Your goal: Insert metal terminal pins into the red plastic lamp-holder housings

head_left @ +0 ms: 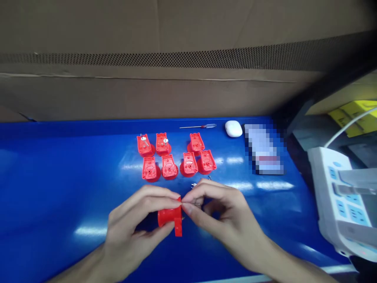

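My left hand (138,224) holds a red plastic part (169,216) on its side, fingers above and thumb below. Close against the part's right face, my right hand (224,216) pinches a small thin metal piece (196,204) between thumb and forefinger. Just beyond my hands, several similar red parts stand in two rows, among them one at the front left (150,169) and one at the front right (207,161). Two in the back row, at the left (144,144) and beside it (162,143), have small metal pieces on them. Tiny metal pieces (193,185) lie near my right fingertips.
A screwdriver (206,126) lies at the back of the blue table (59,188), near a white rounded case (233,129) and a blurred-out flat device (263,149). At the right stands a white machine with blue buttons (338,196). Cardboard (147,98) rises behind the table.
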A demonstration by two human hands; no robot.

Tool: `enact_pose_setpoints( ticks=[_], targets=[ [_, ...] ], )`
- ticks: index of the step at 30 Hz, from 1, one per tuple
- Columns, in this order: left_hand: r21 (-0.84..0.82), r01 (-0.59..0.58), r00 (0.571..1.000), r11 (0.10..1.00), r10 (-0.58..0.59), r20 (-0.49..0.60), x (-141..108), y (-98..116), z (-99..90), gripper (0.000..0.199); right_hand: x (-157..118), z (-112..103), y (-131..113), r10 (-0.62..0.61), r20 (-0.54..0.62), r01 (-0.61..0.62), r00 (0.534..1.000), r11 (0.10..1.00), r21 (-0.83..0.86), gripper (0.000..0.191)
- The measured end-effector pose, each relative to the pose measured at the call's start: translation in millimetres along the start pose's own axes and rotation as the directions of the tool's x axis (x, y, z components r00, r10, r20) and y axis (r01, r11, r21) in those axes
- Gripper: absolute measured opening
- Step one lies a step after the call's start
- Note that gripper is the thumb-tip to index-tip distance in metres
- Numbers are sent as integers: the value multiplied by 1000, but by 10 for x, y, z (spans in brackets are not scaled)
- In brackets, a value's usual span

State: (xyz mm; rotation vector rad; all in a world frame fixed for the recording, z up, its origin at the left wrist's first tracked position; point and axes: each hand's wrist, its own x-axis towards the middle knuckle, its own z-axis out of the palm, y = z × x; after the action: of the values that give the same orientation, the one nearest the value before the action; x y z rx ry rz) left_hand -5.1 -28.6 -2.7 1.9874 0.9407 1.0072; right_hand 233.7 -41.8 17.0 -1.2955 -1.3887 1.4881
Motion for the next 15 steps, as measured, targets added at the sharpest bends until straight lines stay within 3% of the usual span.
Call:
enact_pose_setpoints(
  ticks=[6, 12, 15],
  targets=[
    [116, -129, 991, 985, 125, 39, 14, 37, -18, 35, 36, 2, 2, 109, 42, -114, 993, 980, 162, 15],
    [126, -149, 988, 981, 143, 54, 28, 55, -12, 35, 40, -24, 1, 134, 66, -145, 989, 967, 208, 15],
    [84, -98, 994, 992, 94, 52, 15, 46, -10, 41, 18, -46, -11, 122, 76, -135, 990, 969, 207, 17]
  ],
)
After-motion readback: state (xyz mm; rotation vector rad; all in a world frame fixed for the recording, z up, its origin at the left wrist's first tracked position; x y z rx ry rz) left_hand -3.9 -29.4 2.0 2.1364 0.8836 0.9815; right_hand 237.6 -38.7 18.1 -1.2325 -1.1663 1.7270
